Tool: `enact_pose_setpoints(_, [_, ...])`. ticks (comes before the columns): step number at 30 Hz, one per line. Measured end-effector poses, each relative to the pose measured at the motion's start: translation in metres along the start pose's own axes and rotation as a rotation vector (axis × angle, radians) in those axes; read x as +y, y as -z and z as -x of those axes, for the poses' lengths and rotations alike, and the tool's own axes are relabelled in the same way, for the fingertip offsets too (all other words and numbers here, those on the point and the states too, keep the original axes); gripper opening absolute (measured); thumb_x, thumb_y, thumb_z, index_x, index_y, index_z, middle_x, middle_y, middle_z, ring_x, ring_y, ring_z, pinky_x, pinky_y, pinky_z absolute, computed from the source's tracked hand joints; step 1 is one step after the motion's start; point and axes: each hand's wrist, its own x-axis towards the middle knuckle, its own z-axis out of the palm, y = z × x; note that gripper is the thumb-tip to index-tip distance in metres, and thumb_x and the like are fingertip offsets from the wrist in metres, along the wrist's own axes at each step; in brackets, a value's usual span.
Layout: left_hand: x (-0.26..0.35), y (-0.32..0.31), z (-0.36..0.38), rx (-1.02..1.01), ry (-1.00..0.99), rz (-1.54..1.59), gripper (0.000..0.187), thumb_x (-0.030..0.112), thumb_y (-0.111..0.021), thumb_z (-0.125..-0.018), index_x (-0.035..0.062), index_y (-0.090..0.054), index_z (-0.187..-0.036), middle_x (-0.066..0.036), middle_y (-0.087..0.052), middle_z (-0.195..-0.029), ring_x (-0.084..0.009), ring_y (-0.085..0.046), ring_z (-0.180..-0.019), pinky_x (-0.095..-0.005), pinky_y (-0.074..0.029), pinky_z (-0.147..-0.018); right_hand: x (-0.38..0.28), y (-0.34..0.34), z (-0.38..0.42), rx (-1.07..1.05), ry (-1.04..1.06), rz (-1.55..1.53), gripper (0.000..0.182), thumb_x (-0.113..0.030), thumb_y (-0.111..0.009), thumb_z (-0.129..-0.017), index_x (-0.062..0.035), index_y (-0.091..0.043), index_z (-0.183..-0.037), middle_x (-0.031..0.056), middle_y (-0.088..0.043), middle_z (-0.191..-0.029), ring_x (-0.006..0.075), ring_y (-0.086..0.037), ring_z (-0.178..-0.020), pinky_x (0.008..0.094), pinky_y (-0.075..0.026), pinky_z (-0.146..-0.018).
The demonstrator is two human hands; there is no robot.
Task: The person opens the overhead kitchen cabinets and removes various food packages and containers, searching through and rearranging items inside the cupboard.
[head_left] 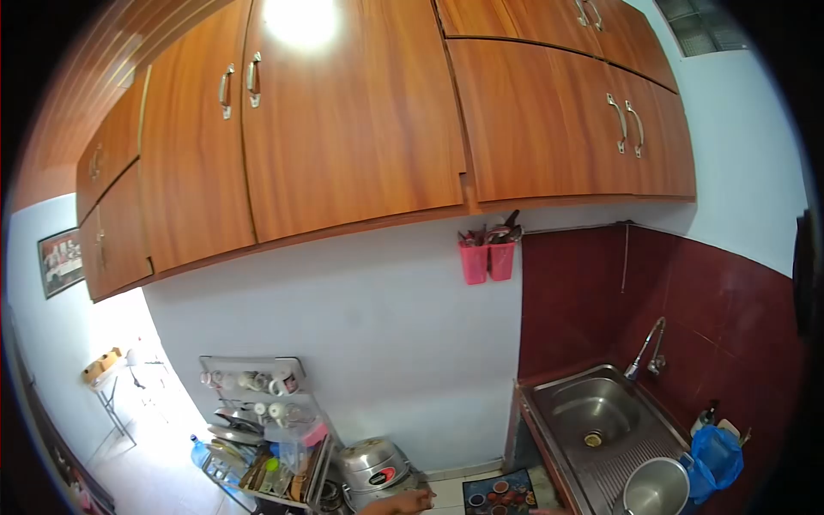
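My left hand [414,501] shows at the bottom edge, in front of a large silver pot [371,457] with a red label. Its fingers point to the right, loosely bent, and I see nothing in them. Only a sliver of my right hand [544,511] enters at the bottom, just below a dark patterned mat [499,493] on the floor. The right hand's fingers are hidden. Neither hand visibly touches anything.
Wooden wall cabinets [352,129] span the top. A dish rack [266,463] with cups and plates stands left. At right are a steel sink [592,412], a metal pot [657,489] and a blue plastic bag [714,459]. Pink utensil holders [474,263] hang on the wall.
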Motion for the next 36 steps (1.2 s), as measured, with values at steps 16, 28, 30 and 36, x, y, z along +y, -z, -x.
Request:
enact_pose_setpoints(16, [0.174, 0.367, 0.217, 1.025, -0.15, -0.463, 0.042, 0.021, -0.061, -0.073, 0.0116, -0.05, -0.112, -0.017, -0.045, -0.118, -0.0345, -0.044, -0.108, -0.0436, -0.034, -0.094, -0.58, -0.171, -0.007, 0.048, 0.793, 1.092, 0.022, -0.016, -0.061, -0.077, -0.0059, -0.061, -0.097, 0.006, -0.061, -0.087, 0.0136, -0.055, -0.08, 0.0293, -0.044, -0.071])
enact_pose_setpoints(28, [0.212, 0.597, 0.231, 1.369, -0.272, -0.742, 0.049, 0.023, -0.057, -0.077, 0.0083, -0.042, -0.122, -0.016, -0.043, -0.122, -0.0305, -0.042, -0.112, -0.0407, -0.032, -0.097, -0.87, -0.344, -0.14, 0.651, 1.795, 1.069, 0.034, -0.023, -0.055, -0.07, -0.0051, -0.058, -0.1, 0.0165, -0.059, -0.095, 0.0313, -0.056, -0.086, 0.0356, -0.046, -0.075])
enact_pose_setpoints(30, [0.226, 0.63, 0.232, 1.389, -0.389, -0.486, 0.054, 0.027, -0.054, -0.081, 0.0047, -0.035, -0.127, -0.019, -0.042, -0.123, -0.0275, -0.043, -0.112, -0.0338, -0.033, -0.095, -0.895, -0.364, -0.129, 0.61, 1.64, 0.873, 0.049, -0.016, -0.056, -0.074, -0.0082, -0.044, -0.121, 0.0064, -0.054, -0.102, 0.0178, -0.052, -0.092, 0.0303, -0.041, -0.079])
enact_pose_setpoints(36, [0.265, 0.717, 0.233, 1.208, -0.884, 0.093, 0.062, 0.034, -0.047, -0.081, 0.0057, -0.026, -0.132, -0.019, -0.039, -0.128, -0.0262, -0.036, -0.12, -0.0382, -0.031, -0.095, -0.943, -0.393, -0.128, 0.369, 1.502, 0.56, 0.068, -0.013, -0.054, -0.072, -0.014, -0.024, -0.133, 0.0082, -0.042, -0.118, 0.02, -0.039, -0.108, 0.0307, -0.032, -0.09])
